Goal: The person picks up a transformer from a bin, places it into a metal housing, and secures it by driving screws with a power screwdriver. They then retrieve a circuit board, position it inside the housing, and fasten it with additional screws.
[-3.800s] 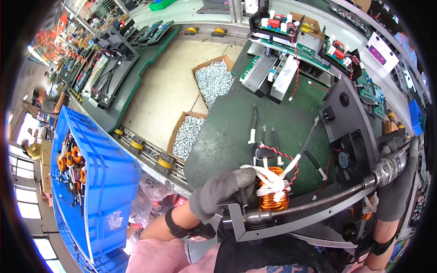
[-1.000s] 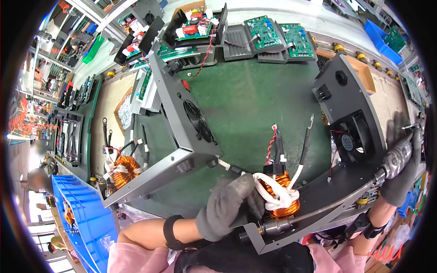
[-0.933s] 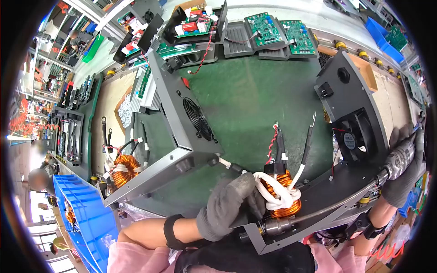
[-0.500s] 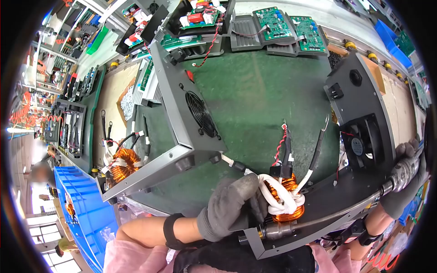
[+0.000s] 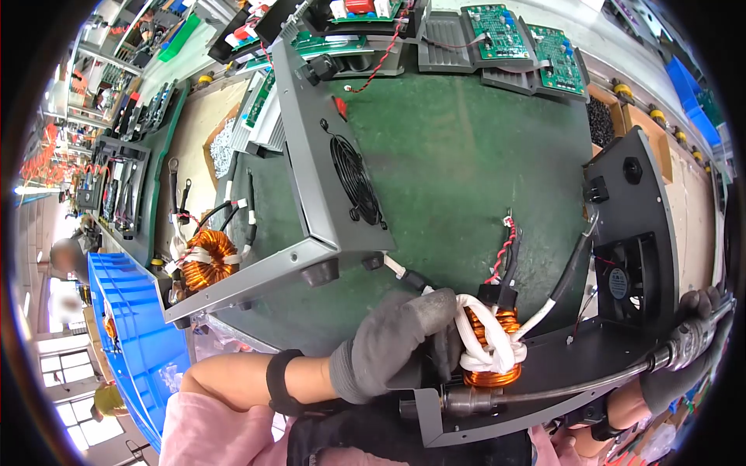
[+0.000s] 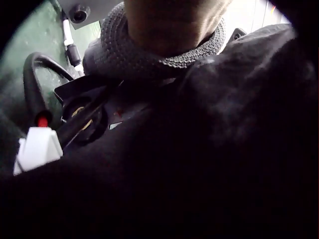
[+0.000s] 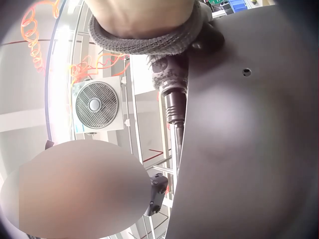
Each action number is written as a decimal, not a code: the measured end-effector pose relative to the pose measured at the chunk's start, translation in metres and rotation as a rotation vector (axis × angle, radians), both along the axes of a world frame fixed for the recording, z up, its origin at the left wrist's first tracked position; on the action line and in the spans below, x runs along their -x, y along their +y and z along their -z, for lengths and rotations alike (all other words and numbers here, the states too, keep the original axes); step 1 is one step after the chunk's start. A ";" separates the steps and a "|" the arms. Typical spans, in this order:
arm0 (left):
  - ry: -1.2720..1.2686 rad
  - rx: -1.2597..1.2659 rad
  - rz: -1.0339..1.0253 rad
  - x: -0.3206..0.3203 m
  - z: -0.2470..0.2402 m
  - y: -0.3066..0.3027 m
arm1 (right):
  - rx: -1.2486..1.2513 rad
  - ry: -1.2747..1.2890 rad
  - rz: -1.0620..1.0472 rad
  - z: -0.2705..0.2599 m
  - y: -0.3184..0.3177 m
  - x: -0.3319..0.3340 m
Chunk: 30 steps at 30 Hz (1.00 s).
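In the head view my gloved left hand is at the near end of an open grey metal case. Its thumb and fingers pinch a cable of the copper coil, though the fingertips are partly hidden. The coil sits inside the case, with white-sleeved, black-ended leads rising from it. My gloved right hand grips the silver-wrapped body of a power driver. Its long shaft lies along the case to a socket by the end plate. The left wrist view is mostly dark, showing the glove cuff.
A second grey case with a fan grille stands left on the green bench mat, near another copper coil. Heat sinks with green circuit boards line the back. A blue bin stands at the left edge.
Since the oldest frame the view has turned right, bringing the second case into sight. Over the last second the case and driver swing lower at their right end in view; both grips stay the same.
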State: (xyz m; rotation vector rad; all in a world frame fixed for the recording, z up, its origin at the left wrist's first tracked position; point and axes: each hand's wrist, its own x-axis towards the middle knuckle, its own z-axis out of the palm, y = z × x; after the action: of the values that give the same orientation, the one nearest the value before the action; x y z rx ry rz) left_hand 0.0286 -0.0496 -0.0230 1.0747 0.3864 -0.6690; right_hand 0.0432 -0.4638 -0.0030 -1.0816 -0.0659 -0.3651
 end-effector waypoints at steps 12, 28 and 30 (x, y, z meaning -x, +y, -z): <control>-0.117 -0.050 0.096 -0.009 0.006 0.003 | -0.088 0.128 0.002 -0.008 0.042 -0.015; -0.182 -0.150 0.262 -0.010 -0.009 0.014 | 0.054 0.127 0.206 -0.014 0.053 -0.013; -0.414 -0.300 0.465 -0.011 -0.023 0.023 | 0.041 0.087 0.070 -0.008 0.046 -0.007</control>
State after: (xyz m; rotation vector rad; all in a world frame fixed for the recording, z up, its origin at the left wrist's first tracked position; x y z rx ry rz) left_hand 0.0398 -0.0266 0.0000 1.5757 -0.1357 -0.7873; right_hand 0.0506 -0.4181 0.0046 -1.1410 0.0419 -0.3806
